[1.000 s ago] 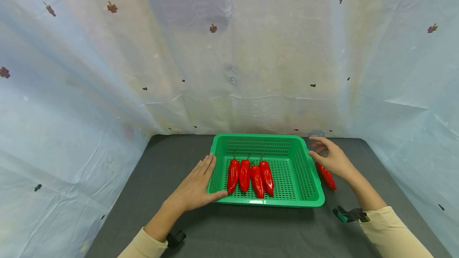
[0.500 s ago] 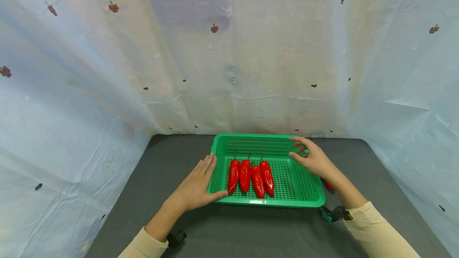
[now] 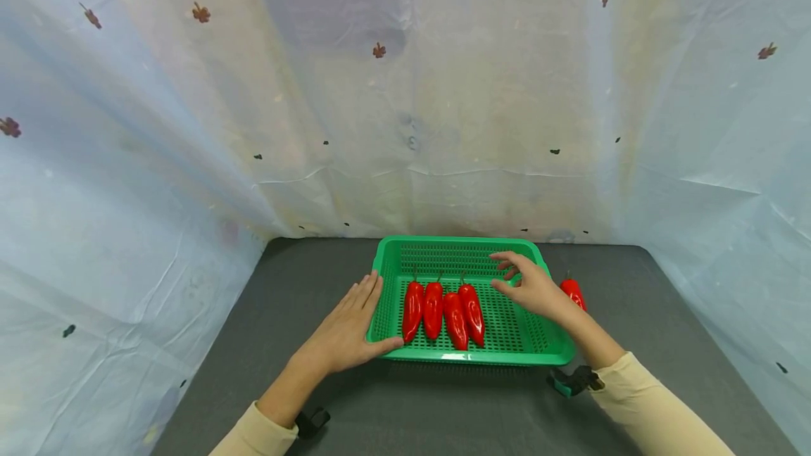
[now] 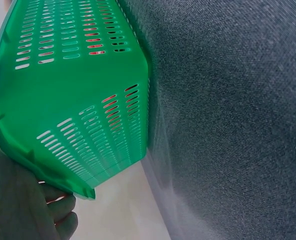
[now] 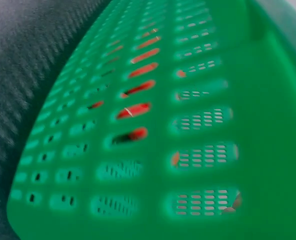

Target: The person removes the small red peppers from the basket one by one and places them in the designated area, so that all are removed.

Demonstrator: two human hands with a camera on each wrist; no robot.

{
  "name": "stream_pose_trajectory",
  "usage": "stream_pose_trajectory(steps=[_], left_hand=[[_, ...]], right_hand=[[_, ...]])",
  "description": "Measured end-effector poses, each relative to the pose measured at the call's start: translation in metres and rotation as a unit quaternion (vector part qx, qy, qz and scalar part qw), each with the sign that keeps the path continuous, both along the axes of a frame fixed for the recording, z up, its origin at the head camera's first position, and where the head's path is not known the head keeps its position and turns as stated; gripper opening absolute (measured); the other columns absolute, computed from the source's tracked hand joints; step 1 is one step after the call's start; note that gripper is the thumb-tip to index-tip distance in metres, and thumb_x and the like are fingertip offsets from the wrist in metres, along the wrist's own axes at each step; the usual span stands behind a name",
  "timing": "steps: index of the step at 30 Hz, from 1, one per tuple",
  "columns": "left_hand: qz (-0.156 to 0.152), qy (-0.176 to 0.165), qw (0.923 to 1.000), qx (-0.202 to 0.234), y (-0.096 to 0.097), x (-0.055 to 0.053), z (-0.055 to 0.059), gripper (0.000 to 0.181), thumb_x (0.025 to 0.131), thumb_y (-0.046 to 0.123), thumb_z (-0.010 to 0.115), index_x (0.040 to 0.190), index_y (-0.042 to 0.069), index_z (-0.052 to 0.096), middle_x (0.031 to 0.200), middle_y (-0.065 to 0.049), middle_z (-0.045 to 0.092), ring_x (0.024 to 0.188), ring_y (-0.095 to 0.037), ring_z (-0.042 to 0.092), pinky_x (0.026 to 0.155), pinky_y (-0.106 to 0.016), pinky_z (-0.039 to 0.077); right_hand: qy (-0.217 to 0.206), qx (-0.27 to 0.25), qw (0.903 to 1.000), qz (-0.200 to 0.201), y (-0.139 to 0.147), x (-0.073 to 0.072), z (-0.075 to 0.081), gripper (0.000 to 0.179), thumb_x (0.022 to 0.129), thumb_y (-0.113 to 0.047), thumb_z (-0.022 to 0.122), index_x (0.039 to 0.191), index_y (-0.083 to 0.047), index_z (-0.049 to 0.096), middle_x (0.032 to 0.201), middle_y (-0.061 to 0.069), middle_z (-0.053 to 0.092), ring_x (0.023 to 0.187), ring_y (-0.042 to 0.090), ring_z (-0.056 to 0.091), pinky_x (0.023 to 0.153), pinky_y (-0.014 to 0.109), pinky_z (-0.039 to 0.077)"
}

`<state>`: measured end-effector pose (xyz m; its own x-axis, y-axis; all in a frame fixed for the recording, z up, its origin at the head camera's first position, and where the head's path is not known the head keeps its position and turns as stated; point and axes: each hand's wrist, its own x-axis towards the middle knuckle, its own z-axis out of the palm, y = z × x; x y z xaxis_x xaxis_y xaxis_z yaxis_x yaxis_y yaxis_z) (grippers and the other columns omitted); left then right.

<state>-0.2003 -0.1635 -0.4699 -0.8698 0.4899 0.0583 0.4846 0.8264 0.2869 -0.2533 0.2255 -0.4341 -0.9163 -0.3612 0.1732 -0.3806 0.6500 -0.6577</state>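
Several shiny red peppers [image 3: 412, 309] lie side by side in a green plastic basket [image 3: 469, 357]. My left hand [image 3: 345, 333], fingers straight, rests on the basket's left rim; the left wrist view has its fingertips by the rim of the slotted basket [image 4: 78, 95]. Over the right half of the basket hovers my right hand [image 3: 529, 290]. Its fingers are loosely bent with nothing between them, just right of the peppers. One more red pepper [image 3: 572, 292] lies outside, to the right of the basket, partly hidden by my right forearm.
A dark grey tabletop [image 3: 469, 414] carries the basket. Pale patterned sheeting [image 3: 469, 104] hangs behind the table and along both sides. Slotted basket wall [image 5: 273, 150] fills most of the right wrist view, with red showing through.
My right hand has moved left, from above the pepper outside the basket to over the basket's interior. The left hand, the basket and the peppers have stayed put.
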Motion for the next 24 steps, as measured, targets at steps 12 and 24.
stream_pose_trajectory(steps=[12,24], left_hand=[[0.000,-0.003,1.0000,0.002,0.000,-0.001,-0.002,0.120,0.095,0.087,0.048,0.173,0.006,0.005,0.181,-0.010,-0.001,0.167,-0.027,0.001,0.135,-0.049,0.010],[-0.003,0.001,1.0000,0.006,-0.001,-0.002,-0.004,0.119,0.096,0.085,0.049,0.173,0.006,0.007,0.181,-0.010,-0.001,0.167,-0.028,0.002,0.135,-0.050,0.011]], right_hand=[[-0.031,0.021,0.9992,0.010,-0.018,-0.004,-0.016,0.052,0.103,-0.012,0.074,0.150,0.001,0.056,0.132,0.026,0.063,0.111,0.039,0.064,0.081,0.047,0.060],[-0.059,0.025,0.9979,0.006,-0.033,-0.004,-0.032,0.050,0.104,-0.013,0.073,0.149,0.002,0.057,0.133,0.026,0.063,0.114,0.042,0.065,0.089,0.053,0.060]])
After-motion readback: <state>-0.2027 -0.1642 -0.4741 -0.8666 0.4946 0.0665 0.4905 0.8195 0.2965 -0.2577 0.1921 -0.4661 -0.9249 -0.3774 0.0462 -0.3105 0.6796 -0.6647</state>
